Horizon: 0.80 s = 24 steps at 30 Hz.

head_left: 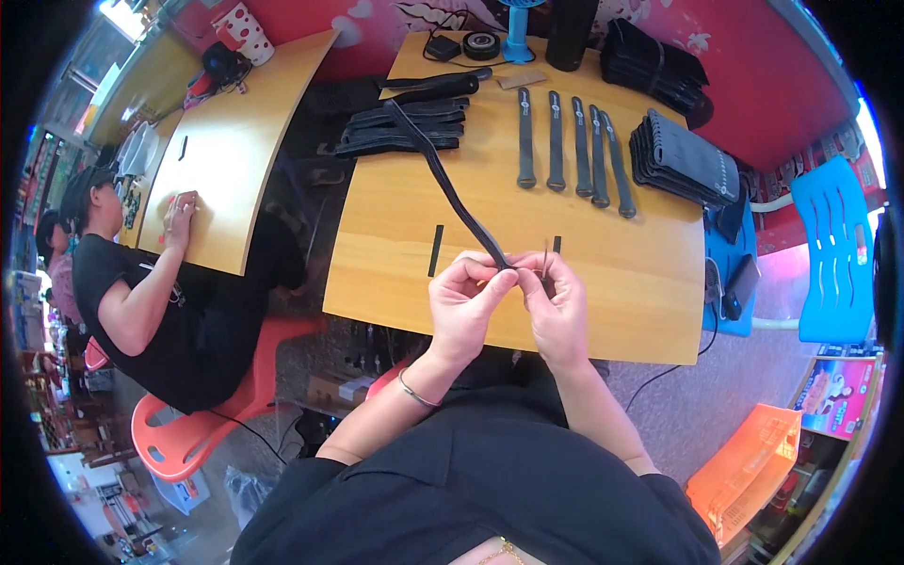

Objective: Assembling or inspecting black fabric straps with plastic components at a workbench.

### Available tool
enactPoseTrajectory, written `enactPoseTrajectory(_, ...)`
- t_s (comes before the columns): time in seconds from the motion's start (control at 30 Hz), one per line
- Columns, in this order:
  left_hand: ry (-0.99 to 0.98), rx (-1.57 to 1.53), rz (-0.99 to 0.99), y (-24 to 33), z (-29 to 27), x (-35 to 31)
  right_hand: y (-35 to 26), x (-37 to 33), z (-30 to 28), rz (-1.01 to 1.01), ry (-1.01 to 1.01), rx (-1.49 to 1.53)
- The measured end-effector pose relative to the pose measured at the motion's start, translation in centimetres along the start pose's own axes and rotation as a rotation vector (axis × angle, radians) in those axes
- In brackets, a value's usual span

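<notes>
A long, narrow black strap (441, 174) runs from the dark bundle at the table's far left down to my hands. My left hand (460, 306) is closed, pinching its near end between thumb and fingers. Pressed up against it, my right hand (559, 315) is closed on the same end. A thin, pointed piece (545, 252) sticks up from the right fingers; its kind is too small to make out. Beyond my hands, several dark grey straps (556, 141) with rounded ends lie side by side on the wooden table (377, 268).
Black strips (405, 129) are piled at the far left. Stacked dark grey folded pieces (692, 155) and a black bundle (652, 64) sit at the right. A blue stand (518, 33) is at the back. Another person (141, 282) sits at the left table (226, 151).
</notes>
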<state>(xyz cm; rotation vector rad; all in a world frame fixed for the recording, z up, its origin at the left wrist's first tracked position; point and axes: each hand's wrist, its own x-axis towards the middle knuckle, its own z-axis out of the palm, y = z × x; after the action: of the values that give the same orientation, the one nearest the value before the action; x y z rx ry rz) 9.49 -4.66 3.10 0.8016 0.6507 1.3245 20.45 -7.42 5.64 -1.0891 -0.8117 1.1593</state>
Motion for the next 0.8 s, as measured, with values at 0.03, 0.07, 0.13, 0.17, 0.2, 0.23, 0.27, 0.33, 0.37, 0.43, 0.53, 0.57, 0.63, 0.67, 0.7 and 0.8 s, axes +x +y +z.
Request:
enactPoseTrajectory(0.03, -0.030, 0.086, 0.031, 0.3, -0.1, 0.1, 0.1, 0.1, 0.0, -0.001, -0.004, -0.002)
enactPoseTrajectory(0.07, -0.032, 0.082, 0.029, 0.5, 0.0, 0.4, 0.3, 0.2, -0.1, -0.020, 0.011, -0.017)
enactPoseTrajectory(0.13, -0.107, 0.207, 0.034, 1.2, 0.1, 0.7, 0.2, 0.4, -0.4, -0.043, 0.027, -0.035)
enactPoseTrajectory(0.17, -0.107, 0.206, 0.035, 1.6, 0.0, 0.6, 0.1, 0.5, -0.4, -0.104, 0.011, -0.080)
enactPoseTrajectory(0.2, -0.137, 0.229, 0.007, 1.9, 0.0, 0.6, -0.2, 0.6, -0.5, -0.166, -0.005, -0.125)
enactPoseTrajectory(0.23, -0.168, 0.251, -0.019, 2.3, -0.2, 0.5, -0.7, 0.6, -0.6, -0.169, -0.006, -0.126)
enactPoseTrajectory(0.27, -0.166, 0.251, -0.016, 2.7, -0.6, 0.3, -1.4, 0.6, -0.9, -0.226, 0.016, -0.307)
enactPoseTrajectory(0.33, -0.265, 0.347, -0.164, 3.7, -1.5, -0.2, -2.7, 1.2, -2.1, -0.289, 0.034, -0.489)
enactPoseTrajectory(0.37, -0.306, 0.310, -0.271, 4.1, -2.2, -0.4, -3.5, 1.7, -3.0, -0.314, 0.091, -0.471)
enactPoseTrajectory(0.43, -0.279, 0.216, -0.247, 3.7, -2.3, -1.0, -4.7, 1.8, -3.1, -0.288, 0.135, -0.426)
enactPoseTrajectory(0.53, -0.262, 0.071, -0.240, 3.9, -1.6, -1.3, -3.8, 0.4, -3.3, -0.217, -0.199, -0.327)
enactPoseTrajectory(0.57, -0.282, 0.045, -0.253, 3.8, -1.4, -1.4, -3.6, 0.1, -3.0, -0.223, -0.206, -0.331)
enactPoseTrajectory(0.63, -0.322, 0.006, -0.279, 3.9, -1.0, -1.6, -3.4, -0.3, -2.1, -0.436, -0.314, -0.547)
enactPoseTrajectory(0.67, -0.318, 0.011, -0.265, 4.0, -1.2, -1.7, -2.7, -0.3, -2.0, -0.446, -0.325, -0.542)
enactPoseTrajectory(0.7, -0.358, 0.009, -0.267, 4.1, -1.2, -1.6, -1.8, 0.0, -2.0, -0.536, -0.327, -0.535)
enactPoseTrajectory(0.8, -0.392, 0.107, -0.216, 4.4, -1.1, -1.2, -1.6, 0.2, -1.9, -0.634, -0.372, -0.552)
